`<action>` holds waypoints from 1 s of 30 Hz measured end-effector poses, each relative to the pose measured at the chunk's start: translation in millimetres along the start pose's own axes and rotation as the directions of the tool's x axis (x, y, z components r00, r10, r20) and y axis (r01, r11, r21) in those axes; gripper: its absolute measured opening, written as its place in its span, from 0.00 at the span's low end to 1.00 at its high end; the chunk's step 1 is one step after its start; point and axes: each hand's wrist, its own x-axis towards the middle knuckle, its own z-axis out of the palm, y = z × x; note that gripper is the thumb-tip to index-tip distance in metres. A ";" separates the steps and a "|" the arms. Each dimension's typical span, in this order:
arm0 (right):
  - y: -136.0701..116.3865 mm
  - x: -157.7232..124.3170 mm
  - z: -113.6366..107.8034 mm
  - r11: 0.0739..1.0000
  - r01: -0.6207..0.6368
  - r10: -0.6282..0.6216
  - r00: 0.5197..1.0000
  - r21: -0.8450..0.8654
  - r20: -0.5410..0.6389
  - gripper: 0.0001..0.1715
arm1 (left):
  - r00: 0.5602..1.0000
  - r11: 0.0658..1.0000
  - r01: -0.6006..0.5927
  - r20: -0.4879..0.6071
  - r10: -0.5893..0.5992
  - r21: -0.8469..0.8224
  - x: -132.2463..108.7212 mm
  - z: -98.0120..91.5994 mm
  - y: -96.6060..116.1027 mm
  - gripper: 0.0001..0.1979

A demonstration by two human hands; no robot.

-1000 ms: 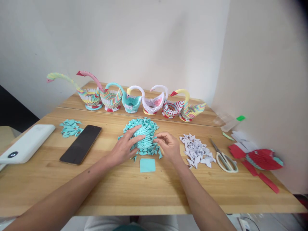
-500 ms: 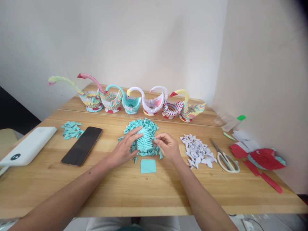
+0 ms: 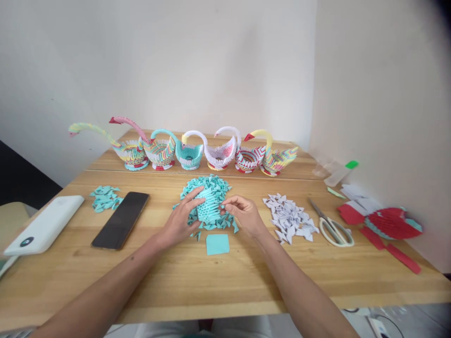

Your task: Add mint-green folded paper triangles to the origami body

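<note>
A heap of folded teal paper pieces [image 3: 211, 188] lies at the middle of the wooden table [image 3: 218, 277]. On the heap sits a joined teal block of pieces [image 3: 209, 209]. My left hand [image 3: 181, 216] rests on the block's left side, fingers spread and curled over it. My right hand [image 3: 243, 213] pinches at the block's right edge with thumb and fingers closed. A flat teal paper square [image 3: 217, 244] lies just in front of both hands.
Several paper swans [image 3: 190, 152] line the back of the table. A small teal pile [image 3: 104, 197], a dark phone [image 3: 121, 219] and a white power bank [image 3: 45, 224] lie left. White folded pieces [image 3: 291, 218], scissors [image 3: 333, 225] and a red paper model [image 3: 391, 224] lie right.
Both hands stay on the teal block, with the right fingers drawn in closer to its edge. The view has tilted a little.
</note>
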 end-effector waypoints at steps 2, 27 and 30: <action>0.7 0.8 0.0 1.000 -0.006 0.007 1.000 0.019 -0.005 0.19 | 0.999 0.998 0.041 -0.003 -0.041 -0.044 -0.6 0.7 -0.9 0.35; 15.7 -2.8 3.9 0.992 -0.120 0.122 0.989 -0.030 0.085 0.18 | 0.890 0.668 0.375 0.048 -0.453 -0.643 0.7 7.6 0.9 0.28; 11.3 -2.3 1.8 0.993 -0.104 0.107 0.992 -0.048 0.063 0.18 | 0.874 0.658 0.395 0.043 -0.483 -0.641 2.1 6.6 1.1 0.27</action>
